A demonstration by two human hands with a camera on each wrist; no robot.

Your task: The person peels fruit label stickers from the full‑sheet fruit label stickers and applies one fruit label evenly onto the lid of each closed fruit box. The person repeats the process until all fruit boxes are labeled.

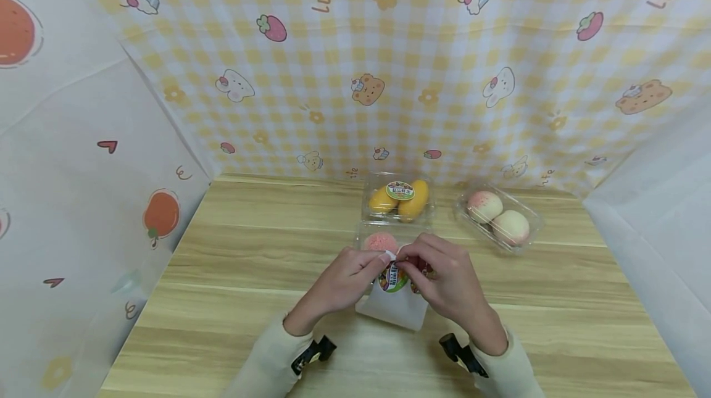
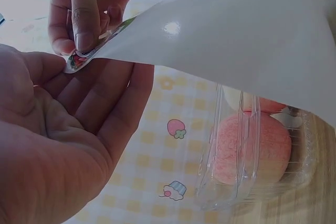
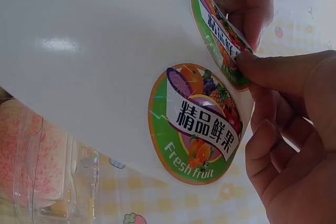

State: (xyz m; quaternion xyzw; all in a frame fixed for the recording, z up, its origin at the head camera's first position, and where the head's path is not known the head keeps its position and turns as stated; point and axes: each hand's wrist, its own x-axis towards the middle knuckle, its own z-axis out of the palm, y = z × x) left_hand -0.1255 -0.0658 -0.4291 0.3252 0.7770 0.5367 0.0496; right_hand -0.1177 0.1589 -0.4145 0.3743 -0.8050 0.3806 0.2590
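A white backing sheet (image 1: 393,310) with oval "Fresh fruit" stickers is held up between both hands. My left hand (image 1: 345,276) pinches its far edge between thumb and finger. My right hand (image 1: 449,277) pinches the same edge close beside it, its thumb on the rim of one fruit sticker (image 3: 218,38). A second sticker (image 3: 195,124) lies flat on the sheet nearby. Behind and partly hidden by the sheet stands a clear plastic box (image 2: 236,150) with pink peaches (image 2: 270,148) in it.
At the back, a closed clear box (image 1: 372,179) holds two yellow mangoes (image 1: 413,200) and bears a fruit sticker on its lid. To its right stands another clear box (image 1: 528,240) with two pale peaches (image 1: 511,228). A checked cloth (image 1: 333,77) hangs behind the wooden table (image 1: 250,244).
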